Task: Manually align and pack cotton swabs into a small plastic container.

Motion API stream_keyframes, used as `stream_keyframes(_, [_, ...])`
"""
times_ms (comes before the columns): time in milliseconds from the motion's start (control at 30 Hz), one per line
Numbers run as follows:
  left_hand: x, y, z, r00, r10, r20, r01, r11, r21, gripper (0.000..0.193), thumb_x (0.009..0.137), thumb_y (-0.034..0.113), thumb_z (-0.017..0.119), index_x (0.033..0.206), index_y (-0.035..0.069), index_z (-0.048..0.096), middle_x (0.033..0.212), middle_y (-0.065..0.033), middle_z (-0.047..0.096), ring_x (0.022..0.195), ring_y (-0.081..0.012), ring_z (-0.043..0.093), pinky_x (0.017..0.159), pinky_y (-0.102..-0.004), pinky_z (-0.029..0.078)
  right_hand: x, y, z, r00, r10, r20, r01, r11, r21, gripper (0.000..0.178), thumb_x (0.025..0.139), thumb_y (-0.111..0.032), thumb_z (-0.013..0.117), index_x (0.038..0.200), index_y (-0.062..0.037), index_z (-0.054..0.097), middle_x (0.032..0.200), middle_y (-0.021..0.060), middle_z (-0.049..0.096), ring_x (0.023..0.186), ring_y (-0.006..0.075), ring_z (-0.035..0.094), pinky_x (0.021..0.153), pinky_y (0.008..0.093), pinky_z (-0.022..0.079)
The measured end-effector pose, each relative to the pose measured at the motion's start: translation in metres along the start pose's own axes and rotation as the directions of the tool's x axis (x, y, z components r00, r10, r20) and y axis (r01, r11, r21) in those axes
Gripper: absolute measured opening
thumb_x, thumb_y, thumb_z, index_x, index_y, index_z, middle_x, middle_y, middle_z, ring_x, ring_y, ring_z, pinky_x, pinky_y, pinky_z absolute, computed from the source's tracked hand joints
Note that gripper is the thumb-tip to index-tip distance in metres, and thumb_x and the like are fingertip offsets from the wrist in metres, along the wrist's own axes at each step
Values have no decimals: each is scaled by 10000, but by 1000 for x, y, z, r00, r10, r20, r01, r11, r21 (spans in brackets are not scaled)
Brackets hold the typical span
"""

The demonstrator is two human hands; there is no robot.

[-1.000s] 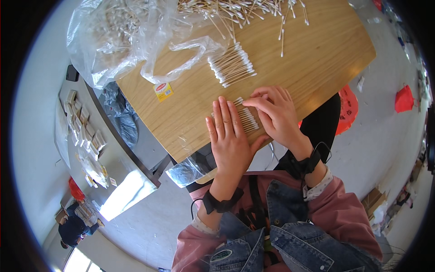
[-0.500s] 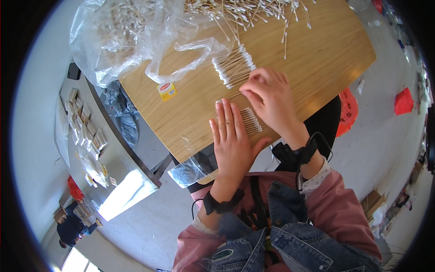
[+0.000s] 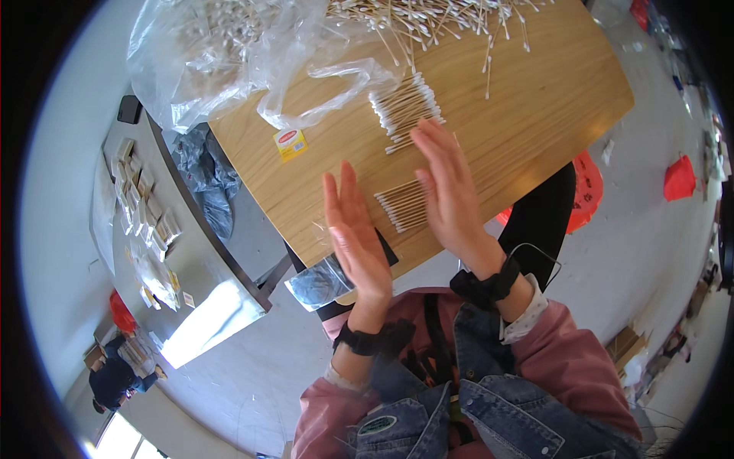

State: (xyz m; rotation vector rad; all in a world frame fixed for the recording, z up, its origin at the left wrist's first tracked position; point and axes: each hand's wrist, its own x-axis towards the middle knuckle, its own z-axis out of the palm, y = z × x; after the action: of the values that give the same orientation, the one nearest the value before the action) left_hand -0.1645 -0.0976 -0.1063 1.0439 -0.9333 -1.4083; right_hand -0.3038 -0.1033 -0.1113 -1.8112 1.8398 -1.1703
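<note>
Between my two hands, a short row of cotton swabs (image 3: pixel 403 205) lies side by side near the table's front edge. My left hand (image 3: pixel 355 229) is raised left of that row, fingers stretched out and palm turned inward, holding nothing. On the row's right, my right hand (image 3: pixel 449 187) is also stretched out and holds nothing; it hides the right ends of the swabs. Farther away sits a larger row of cotton swabs (image 3: pixel 405 111), laid parallel with white tips at both sides. My right fingertips come close to its near right corner.
A clear plastic bag (image 3: pixel 206 69) full of swabs and a loose heap of swabs (image 3: pixel 428 17) cover the table's far side. A small yellow card (image 3: pixel 290 144) lies left on the wooden table (image 3: pixel 550 84). A clear packet (image 3: pixel 319 283) overhangs the front edge. Another table (image 3: pixel 183 245) holds small packs.
My left hand has lifted off the near row and moved left. My right hand has opened from a pinch and come down beside the row, which now shows more fully.
</note>
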Motion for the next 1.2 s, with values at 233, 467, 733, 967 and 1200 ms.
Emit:
stream_keyframes(233, [-8,-2,9,999,-35,37,36,999,-12,775,1048,608,279,1604,81,165,1640,-206,227,1526,-307,214,1241,-434,124,5,-7,27,988,-82,129,117,949,-293,530,954,-100,530,1473,-37,440,1542,149,425,1473,308,350,1204,480,279])
stream_keyframes(467, [-28,-5,3,999,-23,36,26,995,-94,786,1042,598,333,1601,75,157,1631,-218,234,1524,-315,208,1240,-438,143,-7,-12,32,963,-141,229,192,957,-217,543,939,-107,506,1465,8,440,1557,162,400,1481,309,334,1206,439,293])
stream_keyframes(733, [-39,-11,4,995,85,-44,-87,995,-42,809,1035,582,382,1601,60,136,1650,-218,170,1539,-312,150,1246,-431,95,-9,-16,32,961,-160,225,223,930,-291,568,919,-115,523,1465,15,435,1553,177,400,1475,313,343,1204,443,302])
stream_keyframes(967, [-38,-8,1,993,98,-63,-105,987,-120,802,1032,556,414,1592,42,159,1645,-217,187,1536,-312,159,1247,-432,94,-11,-19,37,963,-154,223,219,925,-309,560,911,-88,511,1456,17,439,1542,182,411,1471,319,349,1204,440,301])
stream_keyframes(1200, [-40,52,-66,997,17,-73,-1,978,208,652,941,260,671,1477,12,395,1590,-189,323,1498,-313,271,1218,-462,221,-11,-11,35,954,-173,247,250,912,-326,620,872,-42,539,1475,12,407,1546,177,396,1479,315,330,1210,434,292])
